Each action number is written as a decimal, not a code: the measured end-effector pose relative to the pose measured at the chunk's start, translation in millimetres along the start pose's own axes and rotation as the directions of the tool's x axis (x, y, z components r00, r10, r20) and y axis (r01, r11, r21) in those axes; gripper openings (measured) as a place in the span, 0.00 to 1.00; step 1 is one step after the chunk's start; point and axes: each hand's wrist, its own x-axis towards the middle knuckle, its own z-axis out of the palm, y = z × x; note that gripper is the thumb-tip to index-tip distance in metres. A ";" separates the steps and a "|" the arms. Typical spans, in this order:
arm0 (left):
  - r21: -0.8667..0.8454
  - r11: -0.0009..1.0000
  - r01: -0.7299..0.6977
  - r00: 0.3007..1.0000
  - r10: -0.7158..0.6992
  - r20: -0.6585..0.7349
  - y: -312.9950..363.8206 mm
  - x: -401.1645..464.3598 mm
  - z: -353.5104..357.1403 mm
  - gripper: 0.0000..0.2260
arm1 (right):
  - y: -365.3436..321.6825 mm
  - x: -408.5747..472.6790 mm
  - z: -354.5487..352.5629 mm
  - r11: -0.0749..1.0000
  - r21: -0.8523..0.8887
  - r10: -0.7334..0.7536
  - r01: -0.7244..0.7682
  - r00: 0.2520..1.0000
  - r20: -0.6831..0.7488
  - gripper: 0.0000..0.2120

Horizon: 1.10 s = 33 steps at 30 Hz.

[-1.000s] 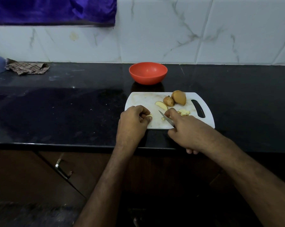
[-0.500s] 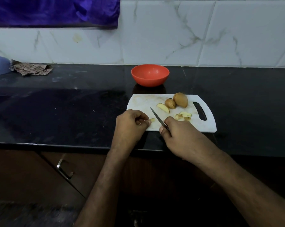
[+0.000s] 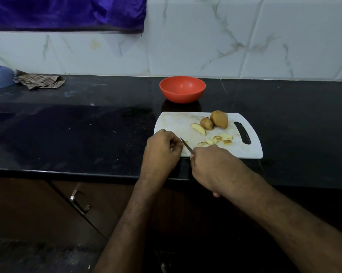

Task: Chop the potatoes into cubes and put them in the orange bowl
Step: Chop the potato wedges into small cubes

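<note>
Potatoes (image 3: 219, 120) on white board (image 3: 174, 123), black counter (image 3: 87, 123); right fingers (image 3: 193, 156) grip knife (image 3: 186, 145).

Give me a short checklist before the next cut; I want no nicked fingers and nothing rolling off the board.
1. Knife gripped by the right hand: ok.
2. Potato piece pinned by the left hand: ok, though it is tiny and mostly hidden.
3. Left fingers clear of the blade: not ok, they sit right beside it.
4. Cutting board fully on the countertop: ok, but its near edge lies close to the counter's front.
5. Orange bowl free to receive cubes: ok, it looks empty, behind the board.
6. Two unpeeled potatoes steady: cannot tell; they rest together at the board's far side.
</note>
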 end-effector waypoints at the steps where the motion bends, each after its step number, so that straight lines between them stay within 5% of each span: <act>1: 0.001 1.000 0.000 1.000 0.000 0.004 -0.3 0.4 -0.2 0.02 | -0.8 1.6 -1.6 1.000 -0.007 0.006 -0.006 1.000 0.014 0.07; 4: -0.002 1.000 -0.006 1.000 0.006 0.011 -1.0 1.0 -0.9 0.02 | -1.1 7.7 -5.0 0.999 0.019 0.041 -0.042 0.998 0.047 0.10; 10: 0.003 1.000 0.000 1.000 0.000 -0.012 -0.7 0.1 0.2 0.03 | 9.3 9.4 -18.4 0.966 0.218 0.061 -0.140 0.941 0.332 0.14; 14: -0.006 1.000 0.010 0.997 -0.011 -0.071 0.0 -2.2 0.8 0.03 | 20.4 -12.4 -22.5 0.956 0.263 0.028 -0.127 0.936 0.352 0.13; 18: -0.011 1.000 -0.017 0.999 0.016 -0.047 -0.3 -1.4 1.0 0.05 | 29.0 -23.0 -17.4 0.970 0.234 0.019 -0.072 0.975 0.220 0.12; 21: -0.010 0.999 -0.041 0.999 0.041 -0.011 0.0 -1.6 -0.4 0.05 | 34.3 -18.0 -15.4 0.973 0.231 0.022 -0.004 0.997 -0.072 0.12; 24: 0.004 0.998 -0.057 0.997 0.056 0.054 3.2 0.9 -1.3 0.09 | 39.8 -1.6 -13.6 0.967 0.236 -0.006 0.095 0.936 -0.352 0.14; 29: 0.055 0.997 -0.059 0.989 0.051 0.137 14.0 11.2 -0.7 0.04 | 66.6 19.4 -6.6 0.985 0.171 0.051 0.032 0.888 -0.458 0.03; 33: 0.049 0.994 -0.099 0.977 0.088 0.196 25.9 17.9 12.5 0.04 | 88.0 14.7 -6.6 0.976 0.217 0.122 -0.034 0.904 -0.409 0.09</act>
